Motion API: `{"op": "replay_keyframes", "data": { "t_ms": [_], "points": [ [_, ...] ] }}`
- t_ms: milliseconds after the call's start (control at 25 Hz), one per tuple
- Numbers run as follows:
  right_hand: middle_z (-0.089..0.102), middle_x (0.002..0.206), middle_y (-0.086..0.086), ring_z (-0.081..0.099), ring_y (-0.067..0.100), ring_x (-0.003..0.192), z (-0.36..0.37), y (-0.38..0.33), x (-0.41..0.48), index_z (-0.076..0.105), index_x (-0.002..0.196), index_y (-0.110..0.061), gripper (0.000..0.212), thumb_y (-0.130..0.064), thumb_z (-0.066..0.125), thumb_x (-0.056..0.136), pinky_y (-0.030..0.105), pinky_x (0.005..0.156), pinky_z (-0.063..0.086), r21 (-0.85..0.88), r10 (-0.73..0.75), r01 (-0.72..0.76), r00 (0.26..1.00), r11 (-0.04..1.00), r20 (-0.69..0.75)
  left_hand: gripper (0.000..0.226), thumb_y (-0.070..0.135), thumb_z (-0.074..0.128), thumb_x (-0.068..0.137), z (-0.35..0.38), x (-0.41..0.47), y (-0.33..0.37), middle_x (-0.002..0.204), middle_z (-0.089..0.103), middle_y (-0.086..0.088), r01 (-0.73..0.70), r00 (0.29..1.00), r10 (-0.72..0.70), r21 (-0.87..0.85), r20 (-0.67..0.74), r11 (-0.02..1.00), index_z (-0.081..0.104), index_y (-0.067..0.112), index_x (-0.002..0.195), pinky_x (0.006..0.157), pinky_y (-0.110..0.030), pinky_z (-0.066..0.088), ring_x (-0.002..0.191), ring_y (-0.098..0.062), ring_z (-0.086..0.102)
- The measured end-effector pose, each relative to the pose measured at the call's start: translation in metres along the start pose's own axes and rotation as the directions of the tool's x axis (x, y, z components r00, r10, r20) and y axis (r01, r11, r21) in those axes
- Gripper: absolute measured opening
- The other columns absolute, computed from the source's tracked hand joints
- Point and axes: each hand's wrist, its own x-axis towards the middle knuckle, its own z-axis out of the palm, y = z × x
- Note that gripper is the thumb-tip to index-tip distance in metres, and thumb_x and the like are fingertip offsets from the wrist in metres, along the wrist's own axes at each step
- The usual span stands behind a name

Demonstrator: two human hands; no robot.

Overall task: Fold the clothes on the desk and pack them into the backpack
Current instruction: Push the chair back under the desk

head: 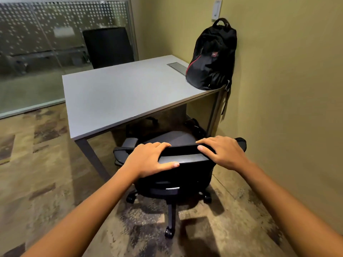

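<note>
The backpack (pixel 211 54) is standing upright on the far right corner of the desk (pixel 120 93), leaning on the wall (pixel 287 89), one strap (pixel 226 101) dangling over the edge. It is looking soft and slumpy, so you are best taking it by the top loop (pixel 221 21), or it will likely be sagging. Its zip is seeming closed, though the dark fabric hides it. No clothes are showing on the desk. You are gripping the top edge of the office chair (pixel 185 159), left hand (pixel 148 158) and right hand (pixel 222 153) both curled over it.
</note>
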Motion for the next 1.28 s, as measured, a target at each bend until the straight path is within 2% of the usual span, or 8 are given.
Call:
{"op": "replay_keyframes", "data": {
  "t_ms": [120, 240, 320, 520, 720, 1000, 1280],
  "points": [
    [0.065, 0.118, -0.020, 0.059, 0.006, 0.105, 0.006, 0.033, 0.026, 0.057, 0.123, -0.042, 0.058, -0.066, 0.013, 0.093, 0.026, 0.072, 0.040, -0.031, 0.007, -0.006, 1.000, 1.000, 0.015, 0.101, 0.094, 0.008, 0.066, 0.005, 0.040, -0.003, 0.134, 0.056, 0.011, -0.003, 1.000, 0.003, 0.006, -0.024, 1.000, 0.039, 0.034, 0.141, 0.086, -0.032, 0.045, 0.117, -0.012, 0.056],
    [0.064, 0.120, -0.018, 0.058, 0.012, 0.110, 0.012, 0.076, 0.058, 0.056, 0.121, -0.043, 0.054, -0.064, 0.015, 0.094, 0.040, 0.094, 0.037, -0.048, 0.112, -0.110, 0.992, 0.993, 0.062, 0.099, 0.094, 0.010, 0.068, 0.012, 0.088, -0.007, 0.134, 0.057, 0.010, 0.021, 0.999, -0.022, -0.010, -0.029, 1.000, 0.039, 0.033, 0.141, 0.085, -0.032, 0.046, 0.115, -0.012, 0.057],
    [0.064, 0.120, -0.017, 0.057, 0.014, 0.111, 0.013, 0.097, 0.077, 0.057, 0.119, -0.042, 0.047, -0.061, 0.020, 0.097, 0.046, 0.100, 0.033, -0.050, 0.143, -0.140, 0.987, 0.989, 0.072, 0.100, 0.094, 0.010, 0.068, 0.013, 0.113, -0.007, 0.135, 0.056, 0.010, 0.025, 0.999, -0.026, -0.016, -0.041, 1.000, 0.039, 0.033, 0.142, 0.086, -0.032, 0.047, 0.116, -0.013, 0.057],
    [0.066, 0.116, -0.016, 0.058, 0.011, 0.105, 0.014, 0.153, 0.119, 0.058, 0.116, -0.041, 0.045, -0.061, 0.022, 0.098, 0.038, 0.089, 0.035, -0.019, 0.082, -0.080, 0.992, 0.997, 0.095, 0.099, 0.094, 0.012, 0.068, 0.015, 0.172, -0.005, 0.142, 0.049, 0.012, 0.083, 0.996, -0.084, -0.029, -0.006, 0.996, 0.035, 0.036, 0.145, 0.095, -0.033, 0.044, 0.123, -0.012, 0.052],
    [0.067, 0.110, -0.014, 0.059, 0.012, 0.101, 0.019, 0.216, 0.156, 0.060, 0.114, -0.040, 0.051, -0.064, 0.019, 0.096, 0.039, 0.087, 0.039, 0.000, 0.001, -0.001, 0.997, 1.000, 0.079, 0.104, 0.097, 0.009, 0.063, 0.022, 0.226, 0.012, 0.145, 0.046, 0.014, 0.172, 0.985, -0.172, -0.054, -0.004, 0.984, 0.033, 0.038, 0.145, 0.102, -0.036, 0.041, 0.128, -0.011, 0.049],
    [0.068, 0.110, -0.012, 0.060, 0.014, 0.100, 0.020, 0.311, 0.204, 0.060, 0.114, -0.039, 0.055, -0.065, 0.016, 0.094, 0.038, 0.086, 0.038, 0.029, -0.134, 0.132, 0.988, 0.991, 0.077, 0.103, 0.099, 0.013, 0.059, 0.029, 0.307, 0.052, 0.140, 0.050, 0.019, 0.335, 0.941, -0.338, -0.076, -0.024, 0.939, 0.037, 0.043, 0.141, 0.098, -0.031, 0.042, 0.124, -0.007, 0.051],
    [0.068, 0.109, -0.012, 0.060, 0.014, 0.101, 0.019, 0.370, 0.254, 0.060, 0.114, -0.040, 0.057, -0.066, 0.015, 0.091, 0.037, 0.087, 0.036, 0.039, -0.204, 0.202, 0.976, 0.979, 0.078, 0.103, 0.099, 0.016, 0.057, 0.029, 0.373, 0.063, 0.137, 0.052, 0.021, 0.421, 0.906, -0.424, -0.096, -0.008, 0.902, 0.038, 0.043, 0.140, 0.099, -0.030, 0.043, 0.122, -0.005, 0.052]
  ]
}}
